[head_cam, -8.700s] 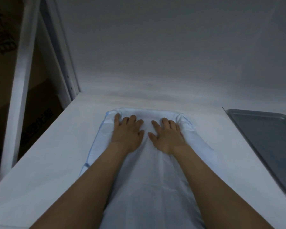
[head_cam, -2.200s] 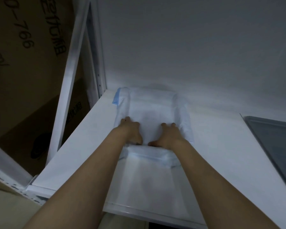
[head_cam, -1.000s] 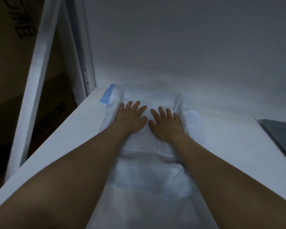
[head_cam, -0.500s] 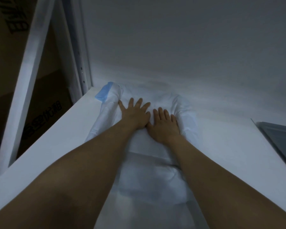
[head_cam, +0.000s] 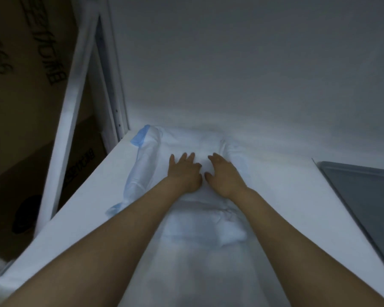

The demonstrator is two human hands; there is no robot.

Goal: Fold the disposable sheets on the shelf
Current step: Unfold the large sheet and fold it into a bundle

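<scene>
A pale white-and-blue disposable sheet lies lengthwise on the white shelf, its far end folded over and its left edge rolled up with a blue corner showing. My left hand rests palm down on the folded part, fingers spread. Close beside it my right hand also presses on the sheet, fingers slightly curled. Neither hand grips the fabric. The near part of the sheet runs between my forearms toward the shelf's front edge.
A grey metal tray lies on the shelf at the right. White shelf uprights stand at the back left, with cardboard boxes beyond them. A white wall closes the back of the shelf.
Both hands have drawn slightly back toward me on the folded sheet, and the right fingers have curled a little. The view has shifted, so more of the rolled left edge shows.
</scene>
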